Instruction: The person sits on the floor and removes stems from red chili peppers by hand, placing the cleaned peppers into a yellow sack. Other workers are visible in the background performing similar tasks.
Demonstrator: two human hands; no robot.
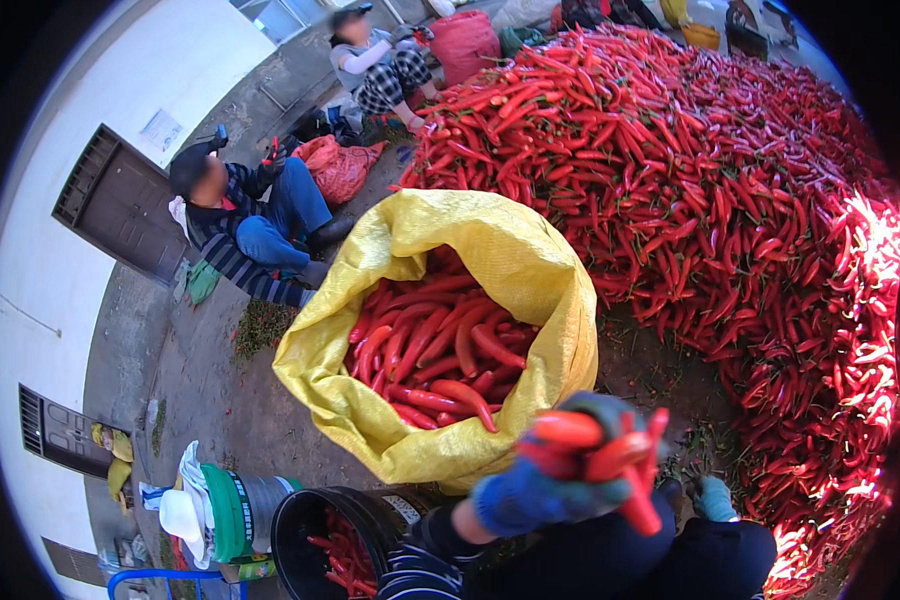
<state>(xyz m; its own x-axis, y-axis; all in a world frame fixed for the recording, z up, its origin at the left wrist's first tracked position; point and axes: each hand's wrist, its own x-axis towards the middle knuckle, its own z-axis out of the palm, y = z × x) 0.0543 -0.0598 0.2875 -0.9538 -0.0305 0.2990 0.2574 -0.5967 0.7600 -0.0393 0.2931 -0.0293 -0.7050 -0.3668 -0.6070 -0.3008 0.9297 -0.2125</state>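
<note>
My left hand (pixel 547 480), in a blue knitted work glove, grips a bunch of red chili peppers (pixel 615 454) near the front right rim of a yellow woven sack (pixel 330 330). Many glossy red chilies (pixel 435 337) lie inside this sack, some aligned side by side. My right hand (pixel 712 499), in a teal glove, is low beside my knee, close to the edge of a large heap of red chilies (pixel 645 165). Its fingers are dark and small in the picture, so I cannot see whether they hold anything.
A black bucket (pixel 379 517) with chilies stands beside my left arm, near a green-and-grey container (pixel 225 510) with a white hat (pixel 180 514). A seated person (pixel 232 217) reaches behind the yellow sack. Farther off sit another person (pixel 375 64) and a red sack (pixel 465 45).
</note>
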